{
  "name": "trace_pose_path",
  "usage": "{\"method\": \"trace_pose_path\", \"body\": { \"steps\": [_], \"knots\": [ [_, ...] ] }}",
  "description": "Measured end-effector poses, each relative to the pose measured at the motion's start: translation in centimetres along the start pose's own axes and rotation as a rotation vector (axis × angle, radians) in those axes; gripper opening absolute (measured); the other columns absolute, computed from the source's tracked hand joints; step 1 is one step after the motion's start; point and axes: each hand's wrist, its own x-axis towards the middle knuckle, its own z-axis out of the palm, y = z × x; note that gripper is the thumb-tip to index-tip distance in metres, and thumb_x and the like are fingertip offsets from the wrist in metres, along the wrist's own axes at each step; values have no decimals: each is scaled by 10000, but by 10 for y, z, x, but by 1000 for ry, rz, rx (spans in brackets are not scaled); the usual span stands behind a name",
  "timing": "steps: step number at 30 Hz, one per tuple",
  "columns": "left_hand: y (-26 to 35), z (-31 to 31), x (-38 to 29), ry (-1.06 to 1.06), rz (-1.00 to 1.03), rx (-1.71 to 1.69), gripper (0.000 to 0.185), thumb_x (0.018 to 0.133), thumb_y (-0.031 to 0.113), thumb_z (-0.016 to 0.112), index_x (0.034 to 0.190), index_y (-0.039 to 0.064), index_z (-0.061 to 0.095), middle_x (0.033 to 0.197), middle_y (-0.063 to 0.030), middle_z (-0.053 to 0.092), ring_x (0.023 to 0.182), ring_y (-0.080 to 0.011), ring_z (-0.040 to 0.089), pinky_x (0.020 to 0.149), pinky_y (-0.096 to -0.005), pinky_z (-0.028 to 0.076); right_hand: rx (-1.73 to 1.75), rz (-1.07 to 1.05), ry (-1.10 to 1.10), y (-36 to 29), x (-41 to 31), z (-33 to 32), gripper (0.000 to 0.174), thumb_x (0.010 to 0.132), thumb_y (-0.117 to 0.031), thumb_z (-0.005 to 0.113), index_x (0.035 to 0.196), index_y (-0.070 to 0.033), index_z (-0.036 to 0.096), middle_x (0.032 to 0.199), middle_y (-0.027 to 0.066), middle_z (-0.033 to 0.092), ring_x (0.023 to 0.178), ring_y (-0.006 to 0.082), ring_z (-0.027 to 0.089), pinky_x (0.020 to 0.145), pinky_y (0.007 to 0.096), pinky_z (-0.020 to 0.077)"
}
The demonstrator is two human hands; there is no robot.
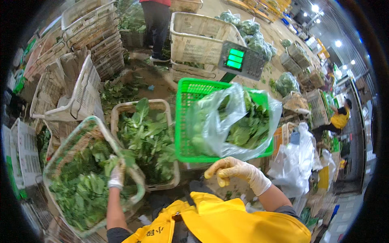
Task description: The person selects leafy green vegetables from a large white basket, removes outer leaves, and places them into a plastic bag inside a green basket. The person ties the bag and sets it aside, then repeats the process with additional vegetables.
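My left hand (117, 173), in a white glove, grips a bunch of leafy greens (110, 165) over a white plastic crate (100, 121) heaped with leaves. Loosely curled and holding nothing, my gloved right hand (232, 172) hovers just before the near rim of a green plastic basket (183, 127). A clear plastic bag (214, 129) of leafy greens lies in that basket, its mouth gaping. The basket appears to sit on a scale whose display (235, 58) is lit green. Between both crates' sides, a second crate (167, 109) holds taller leafy stalks.
Stacked white crates (91, 33) rise at the upper left, with a tilted crate (73, 100) below them. A large crate (200, 45) stands behind the scale. Plastic sheets (293, 164) lie at right. One person's legs (158, 27) and a worker (339, 118) are farther off.
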Motion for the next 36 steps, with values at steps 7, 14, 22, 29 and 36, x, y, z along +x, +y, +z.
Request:
{"method": "trace_pose_path", "body": {
  "steps": [7,14,22,29,36],
  "knots": [
    [22,-54,-19,-490,110,344,967,695,344,816,1489,173,291,1436,-162,437,1277,-396,441,1065,-435,392,-14,148,124,34,110,124,445,930,-331,610,1240,-13,596,903,57,689,801,99,649,669,217,512],
    [-34,-53,-19,-58,-5,-237,441,735,55,680,1171,110,637,1188,-162,619,1088,-359,581,957,-399,462,79,155,192,60,154,167,422,929,-278,614,1249,-5,582,927,76,686,806,114,640,704,250,511],
    [-31,-148,-74,142,-5,-1062,384,732,-114,687,1072,61,655,1064,-47,666,987,-169,628,874,-306,506,-111,-77,237,61,296,209,577,954,-395,526,1361,12,480,1345,111,543,1248,204,480,1055,353,370],
    [58,-151,-77,-267,429,-310,549,781,102,705,1306,86,543,1315,-150,563,1212,-281,547,1005,-339,441,27,-272,373,24,280,176,642,851,-601,561,1159,-43,638,1394,166,497,1258,270,484,1040,427,395],
    [-6,-95,-16,-254,75,-22,590,812,295,702,1342,117,511,1462,-133,421,1379,-358,332,1142,-432,283,-784,38,746,40,234,97,327,854,-241,722,1102,-66,603,960,26,640,794,127,597,667,296,504]
  ]
}}
